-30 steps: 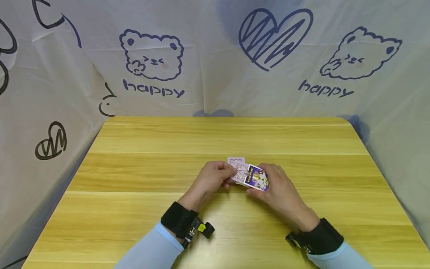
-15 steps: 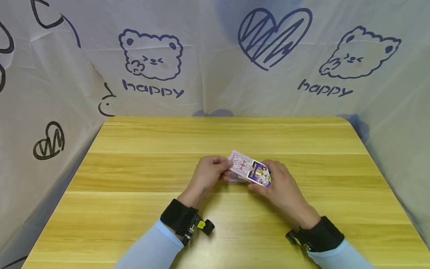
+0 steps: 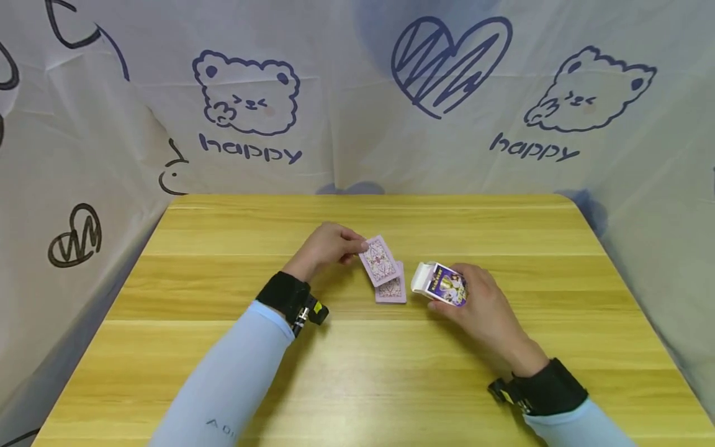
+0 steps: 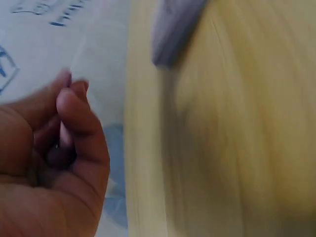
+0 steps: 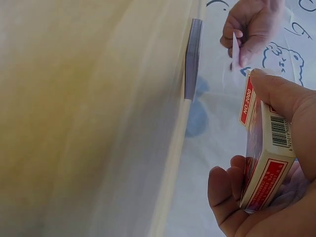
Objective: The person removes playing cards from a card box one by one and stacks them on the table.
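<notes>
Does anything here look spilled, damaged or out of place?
Nothing stands out. The deck lies neatly stacked on the table, the left hand pinches a card, and the right hand holds the box, its end open, with no visible damage.

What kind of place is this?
Probably a little indoor filming corner: pale cloth with cartoon bears and hearts hangs behind and beside a yellow wood-grain table, and a small black camera is strapped to each wrist.

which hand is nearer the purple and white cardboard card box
The right: the right hand grips the purple and white cardboard box. The left hand is apart from it, farther left, pinching a pink-patterned playing card.
</notes>
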`<action>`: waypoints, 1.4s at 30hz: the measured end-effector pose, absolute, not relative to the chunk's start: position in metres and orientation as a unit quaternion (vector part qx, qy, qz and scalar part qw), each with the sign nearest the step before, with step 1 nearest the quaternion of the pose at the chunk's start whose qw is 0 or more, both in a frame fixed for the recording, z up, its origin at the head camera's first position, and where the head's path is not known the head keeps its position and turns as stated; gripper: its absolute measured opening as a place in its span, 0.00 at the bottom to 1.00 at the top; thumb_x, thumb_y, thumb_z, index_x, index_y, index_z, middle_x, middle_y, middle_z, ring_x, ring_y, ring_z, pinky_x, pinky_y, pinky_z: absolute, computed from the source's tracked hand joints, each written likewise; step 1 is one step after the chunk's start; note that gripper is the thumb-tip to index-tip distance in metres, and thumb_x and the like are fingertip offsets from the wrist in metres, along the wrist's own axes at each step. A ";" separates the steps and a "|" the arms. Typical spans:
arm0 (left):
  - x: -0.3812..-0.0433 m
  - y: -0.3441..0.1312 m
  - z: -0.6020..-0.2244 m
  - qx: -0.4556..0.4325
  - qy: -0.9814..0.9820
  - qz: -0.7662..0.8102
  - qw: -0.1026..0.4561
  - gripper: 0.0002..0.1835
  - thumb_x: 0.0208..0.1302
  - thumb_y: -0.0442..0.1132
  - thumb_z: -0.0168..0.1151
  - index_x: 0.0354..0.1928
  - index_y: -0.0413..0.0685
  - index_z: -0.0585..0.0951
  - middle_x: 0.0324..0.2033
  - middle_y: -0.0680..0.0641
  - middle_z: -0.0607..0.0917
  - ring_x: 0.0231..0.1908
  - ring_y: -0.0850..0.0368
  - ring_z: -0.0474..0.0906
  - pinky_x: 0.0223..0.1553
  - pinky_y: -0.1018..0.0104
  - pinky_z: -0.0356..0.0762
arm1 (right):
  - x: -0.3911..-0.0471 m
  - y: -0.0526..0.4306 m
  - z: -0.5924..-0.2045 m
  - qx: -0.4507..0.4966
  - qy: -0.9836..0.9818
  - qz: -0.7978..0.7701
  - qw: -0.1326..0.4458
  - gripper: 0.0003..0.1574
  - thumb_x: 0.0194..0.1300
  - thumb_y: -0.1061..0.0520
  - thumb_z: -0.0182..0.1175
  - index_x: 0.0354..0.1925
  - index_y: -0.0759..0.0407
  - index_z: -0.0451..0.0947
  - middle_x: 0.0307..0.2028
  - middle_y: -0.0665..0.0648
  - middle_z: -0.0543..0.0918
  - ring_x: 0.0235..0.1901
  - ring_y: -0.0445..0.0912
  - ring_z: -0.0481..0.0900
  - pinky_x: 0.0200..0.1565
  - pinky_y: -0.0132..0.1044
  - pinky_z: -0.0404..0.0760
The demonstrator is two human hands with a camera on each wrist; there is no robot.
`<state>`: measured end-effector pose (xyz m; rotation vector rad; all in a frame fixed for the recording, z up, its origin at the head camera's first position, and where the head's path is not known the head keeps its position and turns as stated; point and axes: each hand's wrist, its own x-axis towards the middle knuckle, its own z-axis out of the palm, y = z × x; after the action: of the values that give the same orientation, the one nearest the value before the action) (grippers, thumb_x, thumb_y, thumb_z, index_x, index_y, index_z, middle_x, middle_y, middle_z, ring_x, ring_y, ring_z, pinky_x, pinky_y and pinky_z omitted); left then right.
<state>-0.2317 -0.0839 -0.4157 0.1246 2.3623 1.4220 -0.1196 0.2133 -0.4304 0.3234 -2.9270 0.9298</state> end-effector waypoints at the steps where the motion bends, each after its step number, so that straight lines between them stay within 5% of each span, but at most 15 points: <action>1: -0.235 -0.084 -0.417 0.060 0.847 0.490 0.196 0.09 0.62 0.46 0.66 0.39 0.50 0.86 0.34 0.38 0.85 0.29 0.48 0.79 0.36 0.60 0.76 | -0.119 0.213 -0.431 0.106 -0.947 0.301 0.026 0.51 0.49 0.36 0.72 0.59 0.64 0.65 0.51 0.65 0.74 0.45 0.56 0.72 0.43 0.52 0.75; 15: -0.248 -0.062 -0.426 0.084 0.862 0.448 0.222 0.08 0.61 0.45 0.67 0.35 0.50 0.86 0.25 0.45 0.81 0.24 0.55 0.75 0.31 0.62 0.74 | -0.119 0.212 -0.435 0.110 -0.945 0.307 0.038 0.50 0.48 0.38 0.74 0.58 0.63 0.65 0.48 0.63 0.76 0.43 0.55 0.72 0.41 0.50 0.74; 42: -0.241 -0.050 -0.439 0.084 0.878 0.422 0.210 0.06 0.60 0.44 0.69 0.31 0.49 0.85 0.27 0.47 0.84 0.23 0.57 0.74 0.23 0.70 0.71 | -0.120 0.211 -0.437 0.100 -0.946 0.308 0.023 0.52 0.49 0.34 0.72 0.59 0.63 0.65 0.51 0.64 0.75 0.44 0.55 0.72 0.42 0.51 0.74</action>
<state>-0.2410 -0.0499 -0.4393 0.2328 2.4401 1.1736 -0.1197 0.2106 -0.4367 0.3105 -2.9277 0.9538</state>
